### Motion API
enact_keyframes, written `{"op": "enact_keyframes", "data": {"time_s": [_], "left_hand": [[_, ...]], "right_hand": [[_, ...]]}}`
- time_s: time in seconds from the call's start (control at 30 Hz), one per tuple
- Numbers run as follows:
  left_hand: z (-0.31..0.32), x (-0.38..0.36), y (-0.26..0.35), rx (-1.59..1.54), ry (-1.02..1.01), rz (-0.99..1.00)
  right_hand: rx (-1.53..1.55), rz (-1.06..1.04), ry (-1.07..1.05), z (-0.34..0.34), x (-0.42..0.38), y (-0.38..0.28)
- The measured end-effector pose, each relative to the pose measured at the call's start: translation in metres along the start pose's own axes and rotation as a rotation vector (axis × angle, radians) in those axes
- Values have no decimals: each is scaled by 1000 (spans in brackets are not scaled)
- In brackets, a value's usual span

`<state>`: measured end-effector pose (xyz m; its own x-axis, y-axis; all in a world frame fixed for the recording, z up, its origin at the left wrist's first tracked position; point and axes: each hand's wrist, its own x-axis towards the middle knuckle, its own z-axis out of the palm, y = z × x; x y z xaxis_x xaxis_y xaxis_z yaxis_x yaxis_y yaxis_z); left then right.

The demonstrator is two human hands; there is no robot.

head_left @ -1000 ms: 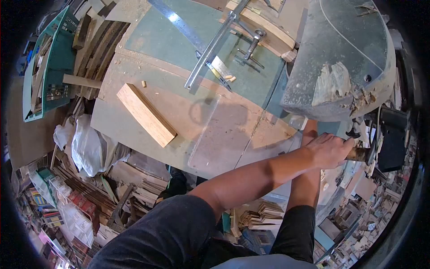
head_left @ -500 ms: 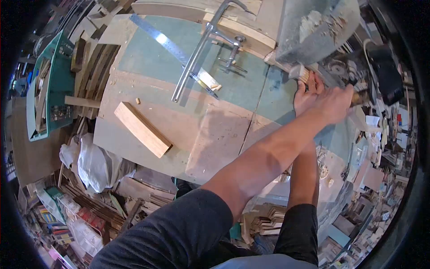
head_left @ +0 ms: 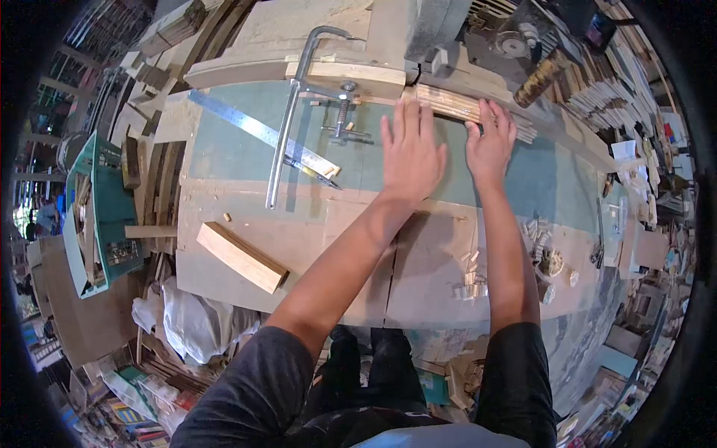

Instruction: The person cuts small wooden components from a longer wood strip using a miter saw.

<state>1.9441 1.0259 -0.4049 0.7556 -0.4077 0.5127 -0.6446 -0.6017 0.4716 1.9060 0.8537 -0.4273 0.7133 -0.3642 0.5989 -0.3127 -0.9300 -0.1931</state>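
A bundle of thin wooden strips (head_left: 447,103) lies against the wooden fence (head_left: 343,72) at the back of the work table. My left hand (head_left: 413,153) is stretched flat with its fingers apart, the fingertips at the left end of the strips. My right hand (head_left: 491,145) grips the bundle farther right, thumb on the near side and fingers over the top. A metal bar clamp (head_left: 287,123) is fixed at the fence, left of my left hand. Beneath it lie a steel ruler (head_left: 239,119) and a dark pen-like tool (head_left: 310,172).
A curved wooden block (head_left: 240,255) rests at the table's left front. Small wood pieces (head_left: 472,276) and a round wooden piece (head_left: 551,261) lie at the right. A green crate (head_left: 112,224) with offcuts stands at the left. Machinery (head_left: 511,45) is behind the fence.
Both hands came leftward and now lie on the strips along the fence. My left hand left the machine at the right and opened. The view turned to the right.
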Motion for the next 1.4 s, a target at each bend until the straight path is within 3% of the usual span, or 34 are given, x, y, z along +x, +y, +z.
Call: {"op": "enact_keyframes", "data": {"time_s": [0.23, 0.43, 0.5, 0.57, 0.63, 0.7, 0.73, 0.83, 0.97, 1.03, 1.1, 1.2, 1.27, 1.4], "left_hand": [[-10, -10, -4, -118, -17, -151], [1, 22, -15, 19, -27, -170], [0, 34, -20, 122, -176, -241], [1, 43, -20, 145, -139, -221], [-2, 49, -18, 207, -257, -284], [0, 53, -19, 235, -252, -264], [1, 54, -19, 235, -285, -270], [3, 49, -22, 202, -314, -306], [9, 38, -31, 241, -247, -205], [12, 36, -32, 252, -218, -142], [8, 40, -30, 268, -238, -109], [6, 41, -31, 270, -292, -118], [2, 43, -27, 264, -298, -143], [10, 48, -33, 253, -331, -176]], "right_hand": [[-21, 60, -87, -4, 0, -1], [-10, 34, -82, -3, -2, -1], [-9, 13, -67, -5, -3, -1], [107, -22, -21, -11, -3, 0], [-30, -37, 23, -29, 2, -4], [403, 268, -1, -50, 11, -3], [344, 181, 154, -62, 21, -5], [463, 286, 170, -96, 54, -18], [474, 265, 179, -95, 68, -20], [457, 153, 411, -105, 85, -19], [380, 111, 499, -122, 107, -22], [467, 209, 358, -138, 144, -18], [12, 203, 158, -135, 161, -7], [298, 146, 207, -147, 133, -43]]}}
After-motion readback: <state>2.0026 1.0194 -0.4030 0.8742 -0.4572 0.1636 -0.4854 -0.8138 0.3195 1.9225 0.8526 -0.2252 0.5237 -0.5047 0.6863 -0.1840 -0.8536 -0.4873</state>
